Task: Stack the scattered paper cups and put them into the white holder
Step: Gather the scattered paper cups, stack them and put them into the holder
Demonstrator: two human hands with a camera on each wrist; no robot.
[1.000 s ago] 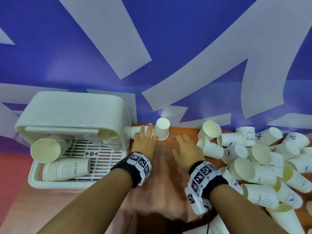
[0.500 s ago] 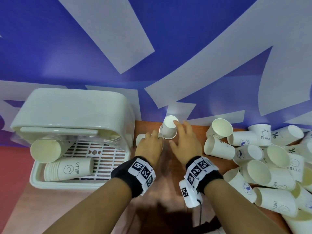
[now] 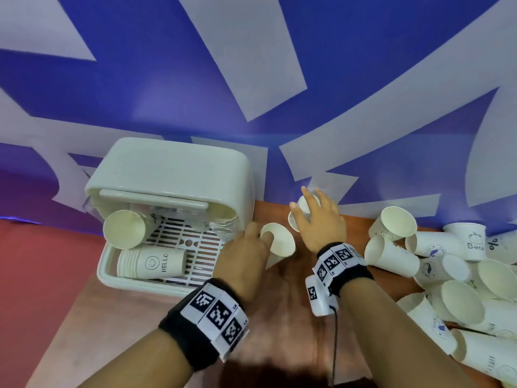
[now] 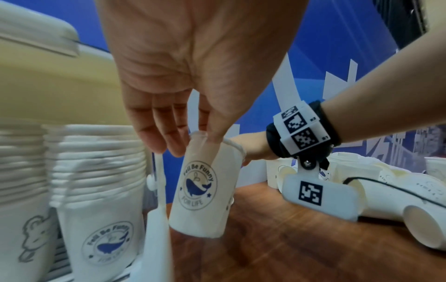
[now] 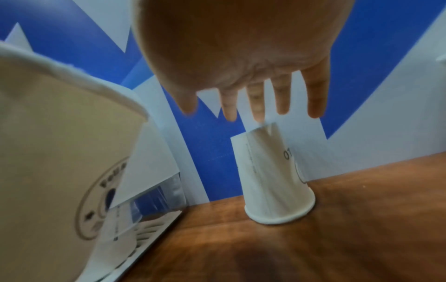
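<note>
Head view: whale-print cup [image 3: 278, 242] upright in my left hand [image 3: 243, 259], thumb dipped inside its rim, fingers on the outer wall, just right of the white holder [image 3: 173, 175]. Left wrist view confirms it: pinch on the rim, cup lifted clear of the desk [image 4: 301, 229], blue whale logo facing the camera.

My right hand [image 3: 319, 222] sits farther back by the wall, fingers spread and straight over an upside-down cup [image 5: 272, 181] that stands mouth-down on the wood. Fingertips [image 5: 258, 112] reach its base; whether they touch it, I cannot tell. The hand grips nothing.

Inside the holder: a stack of cups [image 3: 151, 263] lying on its side on the slotted tray, smiley and "HELLO" print up; a second stack [image 3: 126, 229] behind it, mouth toward me; more nested cups [image 3: 223, 225] at the right end under the lid.

Loose cups [image 3: 447, 264] heaped at the right of the desk, most lying on their sides, touching one another. Blue and white wall [image 3: 251, 65] behind everything.
</note>
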